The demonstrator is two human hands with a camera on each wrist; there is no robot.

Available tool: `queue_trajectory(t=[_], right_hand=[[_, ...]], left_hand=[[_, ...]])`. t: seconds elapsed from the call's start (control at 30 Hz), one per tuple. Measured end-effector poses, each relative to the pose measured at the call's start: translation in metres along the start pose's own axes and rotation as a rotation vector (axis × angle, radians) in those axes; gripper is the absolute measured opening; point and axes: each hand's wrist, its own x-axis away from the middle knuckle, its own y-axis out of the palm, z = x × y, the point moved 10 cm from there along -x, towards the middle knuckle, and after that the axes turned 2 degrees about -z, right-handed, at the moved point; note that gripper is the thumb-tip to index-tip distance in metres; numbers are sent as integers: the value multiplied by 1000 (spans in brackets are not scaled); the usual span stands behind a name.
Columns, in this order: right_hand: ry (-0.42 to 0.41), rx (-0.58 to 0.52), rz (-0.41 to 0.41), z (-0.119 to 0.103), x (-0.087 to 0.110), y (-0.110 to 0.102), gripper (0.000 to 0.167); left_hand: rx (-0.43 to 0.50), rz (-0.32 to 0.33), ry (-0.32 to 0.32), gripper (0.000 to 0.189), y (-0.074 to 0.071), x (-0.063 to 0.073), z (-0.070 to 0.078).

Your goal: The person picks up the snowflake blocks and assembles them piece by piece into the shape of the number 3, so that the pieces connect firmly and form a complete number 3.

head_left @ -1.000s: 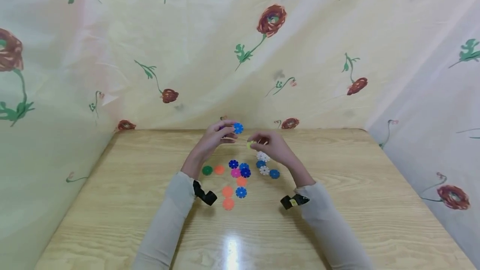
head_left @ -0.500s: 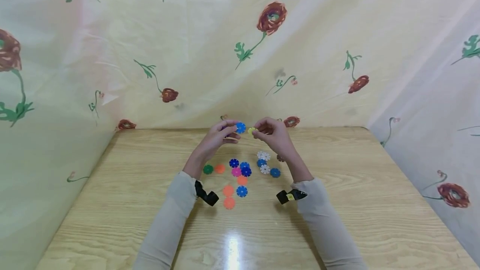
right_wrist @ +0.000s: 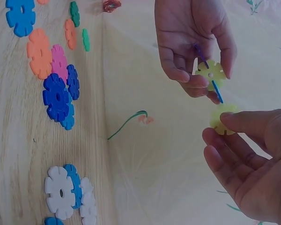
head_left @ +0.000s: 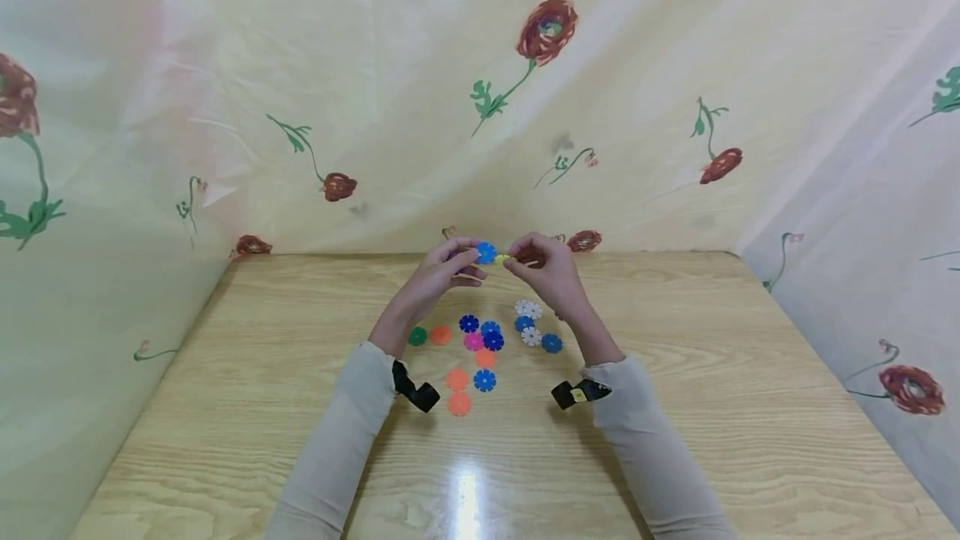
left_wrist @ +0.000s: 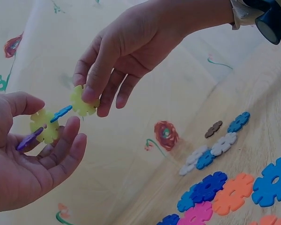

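Over the far part of the table my left hand (head_left: 429, 277) pinches a short chain of notched snowflake discs. In the left wrist view the chain has a purple disc (left_wrist: 29, 139), a yellow disc (left_wrist: 43, 120) and, slotted into that one's other side, a blue disc (left_wrist: 62, 114). My right hand (head_left: 552, 272) pinches a second yellow disc (left_wrist: 83, 101) between thumb and fingers. Its edge meets the free edge of the blue disc, or nearly so; whether their notches interlock I cannot tell.
On the wooden table (head_left: 240, 407) lie loose snowflake discs: several orange ones (head_left: 459, 403), blue ones (head_left: 484, 380), a pink disc (head_left: 473, 341), a green disc (head_left: 417, 336) and white discs (head_left: 531, 337). A brown disc (left_wrist: 213, 129) lies near the white ones. Behind hangs a flowered cloth (head_left: 420, 107).
My right hand has lifted its yellow disc up and brought it against the blue disc, turning it edge-on to the head camera. My left hand has shifted slightly right with its chain.
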Motion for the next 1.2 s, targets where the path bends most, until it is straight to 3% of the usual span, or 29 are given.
queue_trajectory(t=[0.5, 0.87, 1.2], right_hand=[[-26, 45, 22, -3, 1, 2, 10], [-49, 48, 54, -5, 2, 1, 12], [-91, 34, 113, -9, 4, -3, 10]], left_hand=[[51, -45, 15, 34, 5, 0, 0], [6, -71, 51, 38, 6, 0, 2], [18, -101, 53, 39, 13, 1, 5]])
